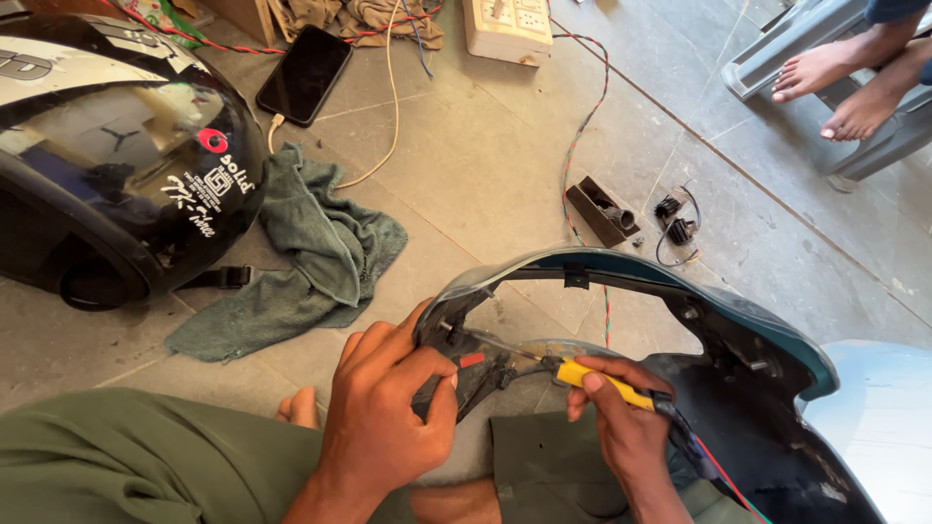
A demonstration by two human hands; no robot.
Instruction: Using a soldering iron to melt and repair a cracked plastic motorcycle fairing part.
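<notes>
With the left hand [383, 412] clamped on the teal scooter panel [680, 311] over the lap and the right hand [626, 422] gripping a yellow-handled tool [602, 383], a slip risked jabbing the left fingers.

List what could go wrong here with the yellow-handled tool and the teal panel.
1. The yellow-handled tool works close to the left hand gripping the teal panel; a slip might jab the fingers.
2. The small black parts lie loose on the floor and could get kicked away.
3. The red-green wire runs under the panel and might snag.
</notes>
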